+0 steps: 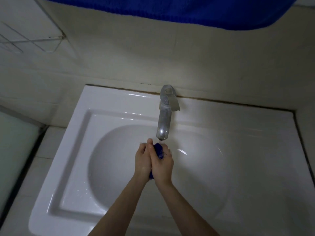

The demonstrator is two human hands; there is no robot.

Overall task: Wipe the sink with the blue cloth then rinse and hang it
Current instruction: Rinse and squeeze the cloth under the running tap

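Far to the left of the hands and above them, a wire rack (pixel 34 42) is fixed to the wall. Below it the sink (pixel 75 137) is seen, with its basin lying under both hands. The left hand (pixel 142 159) is held with fingers fairly straight, pressed flat against the cloth (pixel 158 150). The cloth is wadded between the two palms, and only a tuft shows at the fingertips and another at the wrists. The right hand (pixel 162 165) is curled round it from the other side. Just beyond the fingertips the tap (pixel 164 120) is set, and a thin stream appears to fall onto the cloth. Rinsing is judged to be under way. Because the wad is squeezed tight, its inner folds may be left unrinsed unless it is opened out. Water may be thrown over the rim if it is wrung too high, and a cloth hung unwrung would drip.
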